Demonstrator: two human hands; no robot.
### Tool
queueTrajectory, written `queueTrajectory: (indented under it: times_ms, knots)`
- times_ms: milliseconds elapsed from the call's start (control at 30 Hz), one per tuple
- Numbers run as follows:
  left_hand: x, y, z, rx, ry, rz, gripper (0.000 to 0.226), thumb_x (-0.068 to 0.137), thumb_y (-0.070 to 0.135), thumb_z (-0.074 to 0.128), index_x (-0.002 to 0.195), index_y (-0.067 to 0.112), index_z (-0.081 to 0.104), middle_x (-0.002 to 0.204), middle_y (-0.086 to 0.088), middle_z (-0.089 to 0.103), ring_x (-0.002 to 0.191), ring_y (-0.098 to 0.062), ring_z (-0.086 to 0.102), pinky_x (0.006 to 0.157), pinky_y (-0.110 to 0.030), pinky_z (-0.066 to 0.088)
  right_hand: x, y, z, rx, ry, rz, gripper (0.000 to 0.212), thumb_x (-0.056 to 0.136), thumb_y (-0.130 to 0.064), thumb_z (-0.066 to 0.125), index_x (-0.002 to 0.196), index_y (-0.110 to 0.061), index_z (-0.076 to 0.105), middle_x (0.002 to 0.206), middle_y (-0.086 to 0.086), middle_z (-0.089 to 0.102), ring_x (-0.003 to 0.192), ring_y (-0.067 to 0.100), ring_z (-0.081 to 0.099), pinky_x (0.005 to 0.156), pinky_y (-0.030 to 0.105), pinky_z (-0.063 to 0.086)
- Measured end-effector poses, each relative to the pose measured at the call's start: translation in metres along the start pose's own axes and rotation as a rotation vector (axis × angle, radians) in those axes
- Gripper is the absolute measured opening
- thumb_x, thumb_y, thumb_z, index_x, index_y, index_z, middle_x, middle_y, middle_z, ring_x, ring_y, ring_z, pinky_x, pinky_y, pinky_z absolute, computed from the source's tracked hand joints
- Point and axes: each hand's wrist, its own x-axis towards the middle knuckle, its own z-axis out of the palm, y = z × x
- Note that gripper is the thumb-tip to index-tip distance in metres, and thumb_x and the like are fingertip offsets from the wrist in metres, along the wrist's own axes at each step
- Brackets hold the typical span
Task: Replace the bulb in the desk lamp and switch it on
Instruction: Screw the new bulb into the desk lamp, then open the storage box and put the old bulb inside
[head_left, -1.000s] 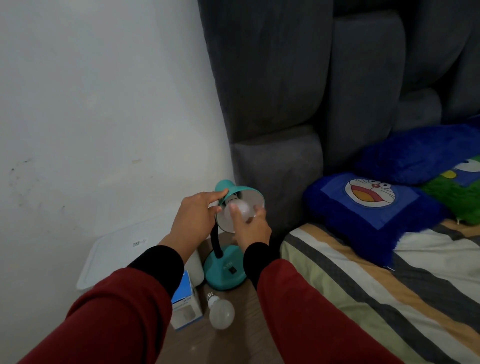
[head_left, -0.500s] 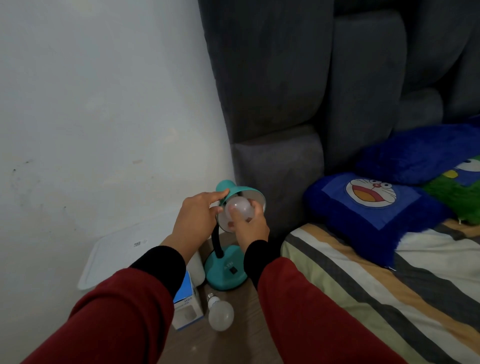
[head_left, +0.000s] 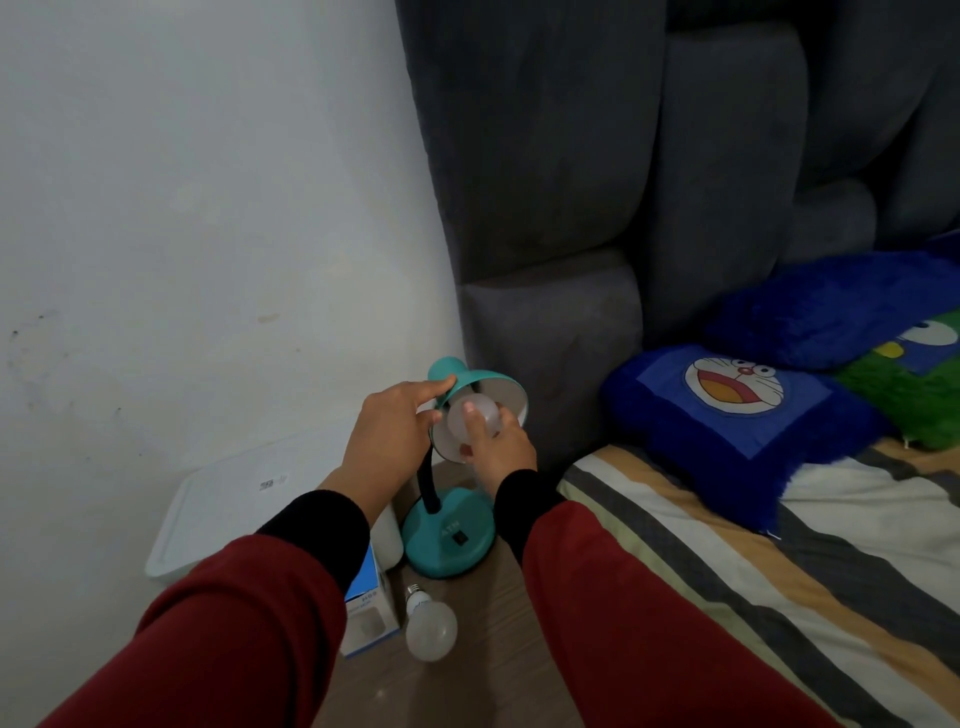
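The right hand (head_left: 496, 447) has its grip closed around a frosted bulb (head_left: 475, 415) seated inside the teal lamp shade (head_left: 480, 382); the bulb's base and socket are hidden. The left hand (head_left: 387, 439) pinches the shade's outer edge. The shade opens toward the camera on a black gooseneck above the round lamp base (head_left: 447, 538). 1 spare bulb (head_left: 430, 626) lies on the wooden table (head_left: 498, 644), cap toward the lamp, beside a partly hidden blue box (head_left: 369, 608).
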Motion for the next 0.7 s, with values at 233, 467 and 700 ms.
queueTrajectory:
  times_ms: [233,467,700]
  knots:
    - [-0.008,-0.007,-0.005,0.074,-0.113,-0.004,0.061,0.093,0.021,0.054,0.146,0.032,0.026,0.132,-0.009,0.057,0.121,-0.024,0.053,0.1,-0.024,0.038,-0.004,-0.017,-0.017,-0.369,-0.093,0.032,0.069,0.091,-0.051,0.046,0.139,-0.002,0.037,0.135,0.019,0.052,0.123,0.032,0.051,0.096,0.029,0.042]
    - [-0.023,-0.03,-0.018,0.288,-0.335,-0.226,0.07,0.089,0.038,0.056,0.148,0.028,0.02,0.141,-0.011,0.046,0.131,-0.028,0.041,0.107,-0.038,0.04,-0.018,-0.035,-0.03,-0.714,-0.125,0.038,0.059,0.09,-0.041,0.054,0.133,-0.001,0.048,0.136,0.018,0.052,0.122,0.031,0.053,0.091,0.027,0.045]
    - [-0.043,-0.056,-0.035,0.427,-0.397,-0.332,0.056,0.087,0.045,0.054,0.135,0.016,0.047,0.14,-0.007,0.047,0.129,-0.025,0.044,0.106,-0.035,0.042,-0.043,-0.047,-0.031,-0.994,-0.179,0.01,0.055,0.088,-0.034,0.058,0.131,-0.002,0.048,0.134,0.019,0.052,0.119,0.031,0.055,0.091,0.03,0.047]
